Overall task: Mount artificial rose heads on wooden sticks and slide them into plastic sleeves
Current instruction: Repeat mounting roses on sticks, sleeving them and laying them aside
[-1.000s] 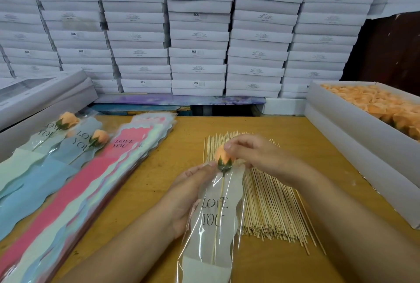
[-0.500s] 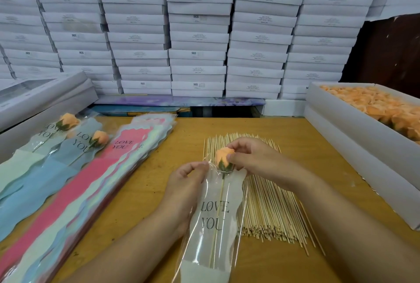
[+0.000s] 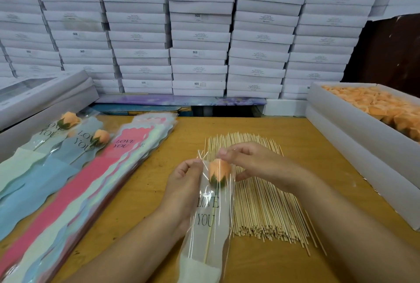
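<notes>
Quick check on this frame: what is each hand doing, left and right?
Left hand: pinching the left edge of the plastic sleeve.
Right hand: pinching the sleeve's top edge above the rose head.

Spotted a wall of flat white boxes (image 3: 197, 32) stacked high, well beyond the right hand (image 3: 252, 164). Caught a purple printed sheet (image 3: 181, 100) lying at its foot. Noted two long pale boxes (image 3: 45, 94) far left of the left hand (image 3: 184, 182), and a dark wall (image 3: 386, 55) far right. Found the bare wooden table (image 3: 141, 191) underneath both.
</notes>
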Demonstrator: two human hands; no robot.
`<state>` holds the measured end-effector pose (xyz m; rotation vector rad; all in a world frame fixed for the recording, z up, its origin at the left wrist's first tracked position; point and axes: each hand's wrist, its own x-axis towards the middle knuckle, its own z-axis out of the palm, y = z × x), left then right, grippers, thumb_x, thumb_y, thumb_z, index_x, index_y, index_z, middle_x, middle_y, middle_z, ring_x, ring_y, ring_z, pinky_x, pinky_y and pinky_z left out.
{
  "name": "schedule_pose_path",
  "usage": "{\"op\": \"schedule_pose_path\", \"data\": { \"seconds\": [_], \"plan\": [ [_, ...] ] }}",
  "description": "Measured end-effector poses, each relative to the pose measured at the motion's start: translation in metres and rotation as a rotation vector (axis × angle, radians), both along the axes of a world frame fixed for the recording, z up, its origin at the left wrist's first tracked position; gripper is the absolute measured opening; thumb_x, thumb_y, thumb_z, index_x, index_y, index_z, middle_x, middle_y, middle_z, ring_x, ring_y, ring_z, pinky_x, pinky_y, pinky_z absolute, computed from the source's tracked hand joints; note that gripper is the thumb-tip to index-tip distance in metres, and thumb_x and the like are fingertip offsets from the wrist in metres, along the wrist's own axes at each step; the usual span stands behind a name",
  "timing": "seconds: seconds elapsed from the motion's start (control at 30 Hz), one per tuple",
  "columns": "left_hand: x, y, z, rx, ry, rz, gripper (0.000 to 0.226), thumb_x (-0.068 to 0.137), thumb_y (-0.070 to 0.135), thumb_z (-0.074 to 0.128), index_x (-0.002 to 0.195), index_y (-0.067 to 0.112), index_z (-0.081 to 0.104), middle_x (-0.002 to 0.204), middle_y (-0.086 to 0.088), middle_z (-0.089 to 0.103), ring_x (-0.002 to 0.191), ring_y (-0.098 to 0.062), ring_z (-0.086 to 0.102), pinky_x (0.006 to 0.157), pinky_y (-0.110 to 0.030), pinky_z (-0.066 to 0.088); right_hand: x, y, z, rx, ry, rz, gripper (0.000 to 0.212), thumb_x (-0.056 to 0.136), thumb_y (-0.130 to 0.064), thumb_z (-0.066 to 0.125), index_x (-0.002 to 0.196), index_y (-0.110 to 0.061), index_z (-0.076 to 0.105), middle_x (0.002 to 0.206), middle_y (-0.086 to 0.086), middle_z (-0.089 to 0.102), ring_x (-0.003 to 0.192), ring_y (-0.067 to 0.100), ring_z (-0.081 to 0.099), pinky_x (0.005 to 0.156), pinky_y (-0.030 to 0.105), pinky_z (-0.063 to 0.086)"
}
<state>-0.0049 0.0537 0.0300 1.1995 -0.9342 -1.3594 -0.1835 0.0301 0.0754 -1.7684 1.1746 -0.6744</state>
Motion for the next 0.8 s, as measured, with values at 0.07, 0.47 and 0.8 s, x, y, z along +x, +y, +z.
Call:
{"op": "schedule_pose_path", "data": {
  "seconds": [0.07,0.47,0.8],
  "plan": [
    [0.0002,0.0003,-0.0002,0.014,0.030,0.002,0.017,0.101,0.031,0.057,0.098,0.019,0.069,0.090,-0.011,0.075,0.073,-0.021,0.066,0.069,-0.036,0.054,0.0011,0.0013,0.0014,0.006,-0.023,-0.020,0.053,0.085,-0.065,0.057,0.111,-0.022,0.072,0.108,-0.014,0.074,0.097,0.003,0.070,0.079,0.022,0.058],
    [-0.0008,0.0018,0.0037,0.042,0.149,0.001,0.013,0.094,0.028,0.069,0.089,0.017,0.073,0.077,-0.012,0.074,0.055,-0.020,0.066,0.049,-0.029,0.054,-0.0034,0.0014,0.0002,0.101,0.122,-0.057,0.071,0.065,-0.091,0.046,0.082,-0.031,0.078,0.146,-0.008,0.054,0.134,0.018,0.045,0.114,0.045,0.033],
    [0.0006,0.0027,0.0055,0.051,0.173,-0.008,0.017,0.094,0.033,0.068,0.096,0.017,0.074,0.084,-0.014,0.075,0.062,-0.025,0.066,0.060,-0.036,0.057,-0.0023,0.0016,0.0005,0.115,-0.110,-0.042,0.046,0.078,-0.064,0.065,0.098,-0.025,0.078,0.118,-0.010,0.072,0.111,0.019,0.066,0.092,0.035,0.056]
  ]
}}
